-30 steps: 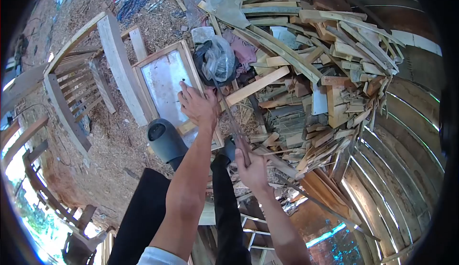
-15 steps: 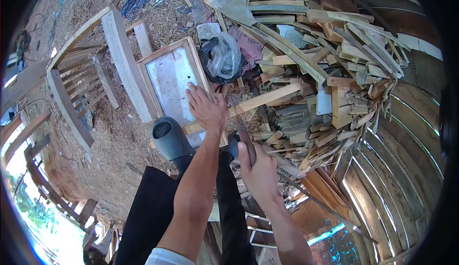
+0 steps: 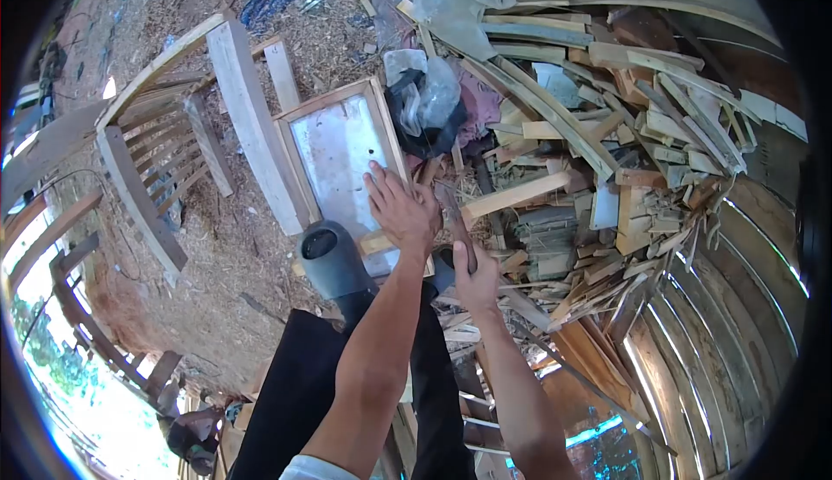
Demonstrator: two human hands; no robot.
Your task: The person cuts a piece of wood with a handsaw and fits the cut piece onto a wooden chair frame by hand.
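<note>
A long wooden strip (image 3: 518, 199) lies slantwise across a wood-framed panel (image 3: 334, 146) with a pale, stained face. My left hand (image 3: 403, 211) rests over the strip and the panel's right side, its fingers stretched out flat. Close beside it, my right hand (image 3: 477, 279) is closed around the handle of a rusty-bladed hand tool (image 3: 452, 220). The blade points up and away, against or very near the strip; exact contact cannot be made out. A grey shoe (image 3: 332, 259) stands at the panel's lower left corner, and the other shoe is mostly hidden behind my hands.
Piled offcuts (image 3: 659, 116) fill the right side. Plastic bags (image 3: 433, 94) and a pink cloth (image 3: 479, 103) lie beyond the panel. At left stand a thick board (image 3: 251, 125) and a slatted wooden frame (image 3: 139, 181). Sawdust and shavings cover the ground (image 3: 208, 307).
My right hand and the tool have shifted up toward my left hand, with the blade closer to it. The whole view has moved slightly; my left hand stays on the strip.
</note>
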